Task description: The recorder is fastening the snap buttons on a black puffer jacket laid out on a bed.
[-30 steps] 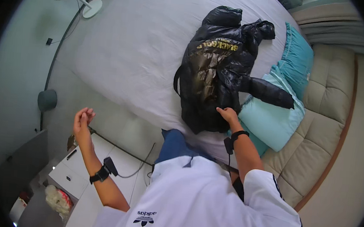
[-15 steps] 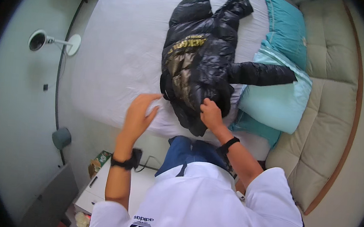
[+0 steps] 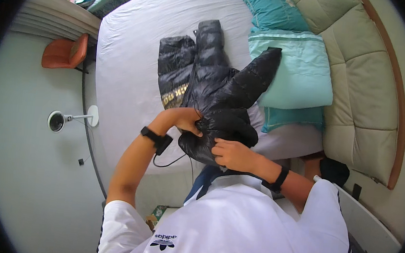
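A shiny black puffer jacket point(image 3: 223, 87) lies on the bed in front of me, with gold lettering on its front. One sleeve reaches toward the pillows, and the jacket's near end is bunched up close to my body. My left hand point(image 3: 186, 120) is closed on the bunched fabric at its left side, fingertips partly tucked into a fold. At the near right edge, my right hand point(image 3: 233, 154) pinches the jacket with curled fingers. A black band with a cable is on my left wrist, and another black band is on my right.
The jacket rests on a bed point(image 3: 133, 38) with a pale sheet. Teal pillows point(image 3: 296, 69) lie to the right, against a beige padded headboard point(image 3: 365, 87). At the left are a white stand point(image 3: 93, 115) with a round head and an orange chair point(image 3: 67, 53).
My left hand has moved from beside the jacket onto its fabric and closed. The jacket's front has partly folded over, and its near end is gathered up. The view has turned.
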{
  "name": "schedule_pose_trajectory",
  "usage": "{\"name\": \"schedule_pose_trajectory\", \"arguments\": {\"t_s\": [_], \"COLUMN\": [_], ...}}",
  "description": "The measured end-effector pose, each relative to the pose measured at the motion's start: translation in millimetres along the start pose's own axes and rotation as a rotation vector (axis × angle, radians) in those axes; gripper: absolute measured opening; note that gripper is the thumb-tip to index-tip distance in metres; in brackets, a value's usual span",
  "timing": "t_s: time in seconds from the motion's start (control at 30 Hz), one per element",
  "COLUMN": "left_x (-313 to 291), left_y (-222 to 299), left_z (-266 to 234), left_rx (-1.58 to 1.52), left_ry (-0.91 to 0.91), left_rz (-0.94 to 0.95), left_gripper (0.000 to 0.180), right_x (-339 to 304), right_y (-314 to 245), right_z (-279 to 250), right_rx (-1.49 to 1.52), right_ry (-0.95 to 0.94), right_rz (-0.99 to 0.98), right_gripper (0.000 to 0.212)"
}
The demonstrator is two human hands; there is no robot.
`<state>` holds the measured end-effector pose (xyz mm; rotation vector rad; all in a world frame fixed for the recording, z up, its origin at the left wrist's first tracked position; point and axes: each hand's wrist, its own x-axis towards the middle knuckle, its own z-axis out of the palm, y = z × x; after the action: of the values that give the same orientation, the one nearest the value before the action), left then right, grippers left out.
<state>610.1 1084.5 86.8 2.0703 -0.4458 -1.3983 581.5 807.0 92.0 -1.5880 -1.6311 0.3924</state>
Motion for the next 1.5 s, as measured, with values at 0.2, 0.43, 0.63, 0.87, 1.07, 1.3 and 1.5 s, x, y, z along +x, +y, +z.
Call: {"name": "schedule_pose_trajectory", "arguments": {"t_s": [0.2,0.43,0.63,0.87,1.07,1.3,1.5], "left_x": [-127.6,-248.5,-412.4,-495.4,-497.3,-506.0,-561.7], "left_y": [73.7,156.7,134.9,37.4,44.1,49.3,56.5], "left_z": [-81.4,-7.3,19.4,42.4,93.4,169.2,288.5], "left_rx": [-0.121,0.109,0.086,-0.104,-0.094,0.252,0.413], "left_ry": [0.652,1.579,1.766,1.828,1.725,1.790,1.929], "left_rz": [0.112,0.531,0.777,0.856,0.464,0.404,0.513], "left_gripper": [0.033,0.042,0.037,0.035,0.037,0.043,0.052], "right_x": [43.3,91.6,63.9,100.0,67.2,101.0,179.7], "right_y": [1.2,-141.3,-159.2,-6.0,41.5,13.6,-32.6], "right_z": [-122.8,-158.2,-134.5,31.4,47.3,122.1,144.3], "right_rx": [-0.285,-0.792,-0.731,0.479,1.042,0.190,0.265], "right_ry": [0.452,1.051,1.062,0.432,0.252,-0.140,-0.355], "right_rz": [0.469,0.143,0.338,0.945,0.566,0.740,0.536], "right_gripper": [0.014,0.030,0.110,0.068,0.017,0.114,0.086]}}
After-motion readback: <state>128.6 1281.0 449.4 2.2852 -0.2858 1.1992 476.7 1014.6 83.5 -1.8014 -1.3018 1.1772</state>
